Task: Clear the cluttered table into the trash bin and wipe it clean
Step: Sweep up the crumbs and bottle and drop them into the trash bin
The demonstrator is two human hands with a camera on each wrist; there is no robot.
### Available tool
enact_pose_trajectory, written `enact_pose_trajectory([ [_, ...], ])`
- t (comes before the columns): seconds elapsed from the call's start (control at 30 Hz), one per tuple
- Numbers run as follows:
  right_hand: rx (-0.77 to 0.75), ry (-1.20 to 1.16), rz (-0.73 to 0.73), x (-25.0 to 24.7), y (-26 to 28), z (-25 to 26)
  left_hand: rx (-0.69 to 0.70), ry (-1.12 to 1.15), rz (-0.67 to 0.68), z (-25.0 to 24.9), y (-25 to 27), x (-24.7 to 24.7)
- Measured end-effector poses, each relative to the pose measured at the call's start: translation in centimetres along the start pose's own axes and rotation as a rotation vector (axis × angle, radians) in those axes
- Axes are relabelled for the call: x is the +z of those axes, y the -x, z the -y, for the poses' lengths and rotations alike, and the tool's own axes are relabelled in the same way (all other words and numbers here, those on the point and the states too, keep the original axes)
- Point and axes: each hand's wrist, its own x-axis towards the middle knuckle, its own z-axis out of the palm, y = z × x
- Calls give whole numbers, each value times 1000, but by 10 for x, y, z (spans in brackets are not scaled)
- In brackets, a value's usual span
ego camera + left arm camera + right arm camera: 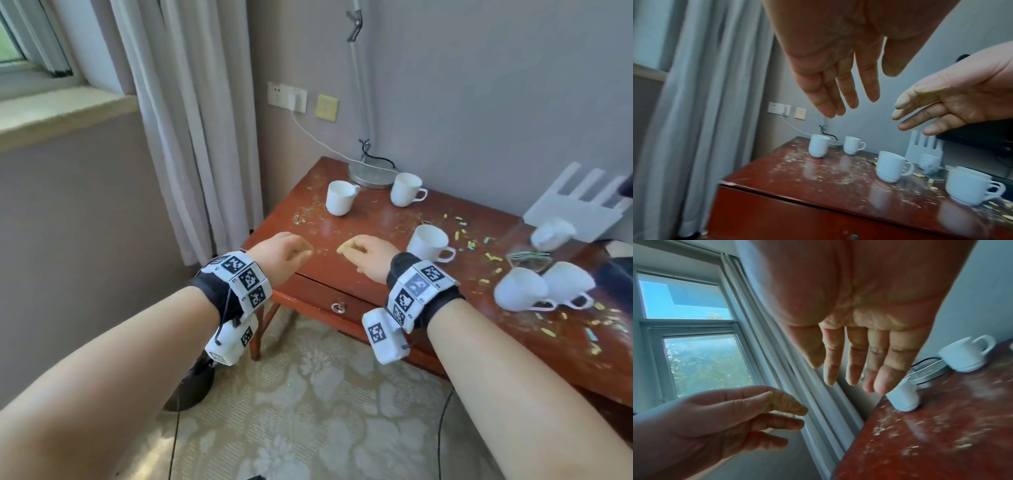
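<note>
Now my left grip (286, 249) hovers over the counter's (359, 222) near-left corner, fingers loose and straight, holding nothing. Just right, my right grip (364, 253) likewise, dusty and empty. Crumbs (308, 210), white cups (430, 242) and coloured scraps (472, 240) litter the counter rightward.

No legible text on anything.

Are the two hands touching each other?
Apart. The left wrist view shows a clear gap of wall between the left hand and the right hand; both hang open above the table.
</note>
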Motion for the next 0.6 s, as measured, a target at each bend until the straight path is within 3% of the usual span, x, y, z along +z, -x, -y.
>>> enact_pose_trajectory([
  [0.3,199,-134,-45,-82,92,-187,91,62,110,-161,-41,127],
  [0.47,338,-62,-52,-104,125,-280,83,96,224,-211,-52,189],
  [0.6,457,31,-120,-120,139,-332,162,-15,358,-234,-70,221],
])
